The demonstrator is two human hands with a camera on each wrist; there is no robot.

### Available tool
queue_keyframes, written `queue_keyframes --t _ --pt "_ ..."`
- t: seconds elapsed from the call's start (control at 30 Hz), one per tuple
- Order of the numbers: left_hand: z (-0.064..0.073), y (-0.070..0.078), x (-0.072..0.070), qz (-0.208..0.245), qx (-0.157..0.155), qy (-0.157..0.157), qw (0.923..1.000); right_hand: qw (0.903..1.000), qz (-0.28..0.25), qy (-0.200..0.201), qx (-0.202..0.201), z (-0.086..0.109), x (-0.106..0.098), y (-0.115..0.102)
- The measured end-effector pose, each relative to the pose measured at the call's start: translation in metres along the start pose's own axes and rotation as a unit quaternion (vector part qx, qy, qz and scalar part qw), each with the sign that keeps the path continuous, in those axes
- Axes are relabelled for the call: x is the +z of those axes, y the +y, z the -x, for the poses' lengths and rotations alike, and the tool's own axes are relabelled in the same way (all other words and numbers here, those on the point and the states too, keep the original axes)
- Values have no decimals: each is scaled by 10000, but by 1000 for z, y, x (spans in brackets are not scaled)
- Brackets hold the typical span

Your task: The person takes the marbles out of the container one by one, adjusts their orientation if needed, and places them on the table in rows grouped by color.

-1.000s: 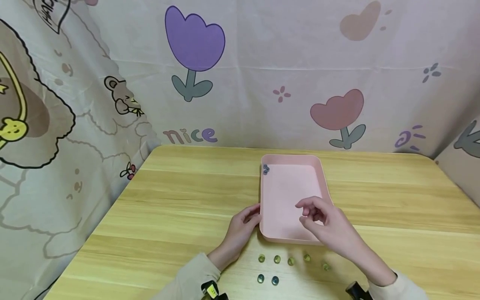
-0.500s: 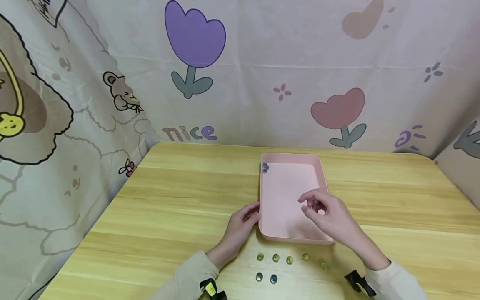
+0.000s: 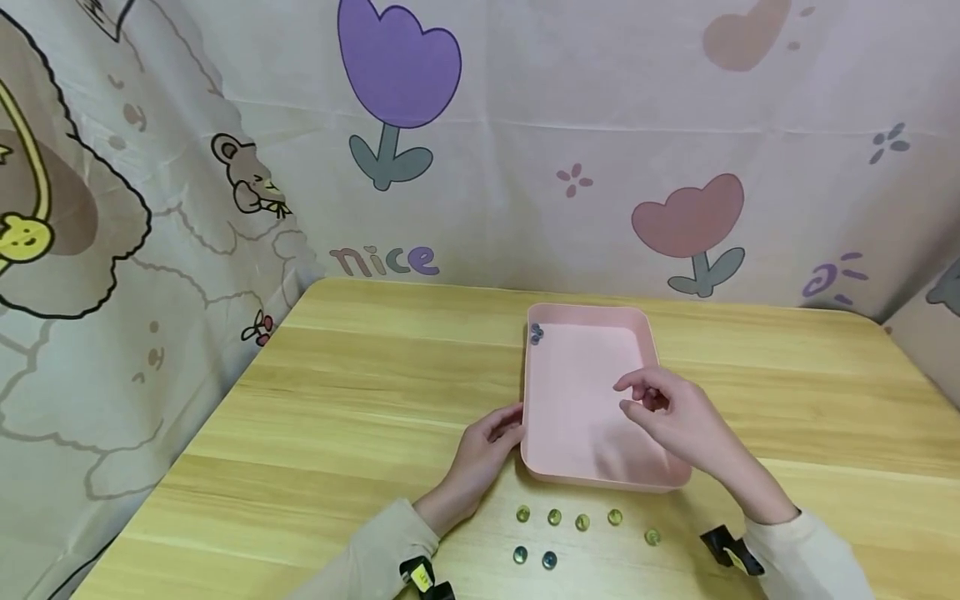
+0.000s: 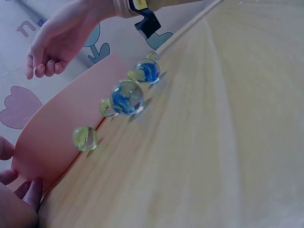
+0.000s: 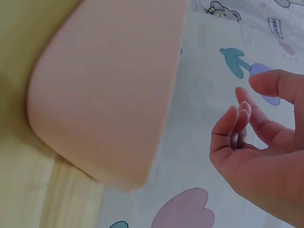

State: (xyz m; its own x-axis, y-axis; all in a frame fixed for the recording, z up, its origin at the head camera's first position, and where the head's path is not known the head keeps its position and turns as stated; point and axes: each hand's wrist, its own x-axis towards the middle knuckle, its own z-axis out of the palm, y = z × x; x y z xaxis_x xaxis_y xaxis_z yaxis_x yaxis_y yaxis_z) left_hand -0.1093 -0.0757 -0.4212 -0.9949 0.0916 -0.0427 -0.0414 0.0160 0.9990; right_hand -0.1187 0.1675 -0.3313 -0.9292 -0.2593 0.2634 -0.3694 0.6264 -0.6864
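The person is wearing plain, pale cream garments, the left sleeve (image 3: 375, 552) and the right sleeve (image 3: 810, 557) both reaching down to the wrist and leaving the left hand (image 3: 480, 457) and right hand (image 3: 682, 421) bare. By the left cuff, a small blocky black device (image 3: 441, 590) is showing a yellow label (image 3: 420, 578); by the right, an angular black unit (image 3: 720, 542) is bearing a yellow patch (image 4: 140, 4).

Count: pink tray (image 3: 585, 392), 1. Yellow-green marbles (image 3: 582, 522) on the wooden table (image 3: 360, 392), 5. Blue marbles (image 3: 550, 560) on the same table, 2; subtotal 7. Dark marbles (image 3: 537, 334) in the tray, apparently 3, too small for certainty. One left hand (image 3: 483, 454), one right hand (image 3: 682, 417). Black wrist devices (image 3: 731, 550), 2.
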Motion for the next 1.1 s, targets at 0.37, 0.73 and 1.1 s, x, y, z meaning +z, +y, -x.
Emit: queue_keyframes --t 0.37,0.73,1.1 --pt "-1 0 -1 19 54 -2 10000 9984 -55 -562 82 -23 -3 15" --pt "-1 0 0 96 -1 -55 9999 9944 260 -1022 9 -54 -7 13" --pt "0 0 0 130 39 -71 9999 9922 380 -805 -876 -87 3 11"
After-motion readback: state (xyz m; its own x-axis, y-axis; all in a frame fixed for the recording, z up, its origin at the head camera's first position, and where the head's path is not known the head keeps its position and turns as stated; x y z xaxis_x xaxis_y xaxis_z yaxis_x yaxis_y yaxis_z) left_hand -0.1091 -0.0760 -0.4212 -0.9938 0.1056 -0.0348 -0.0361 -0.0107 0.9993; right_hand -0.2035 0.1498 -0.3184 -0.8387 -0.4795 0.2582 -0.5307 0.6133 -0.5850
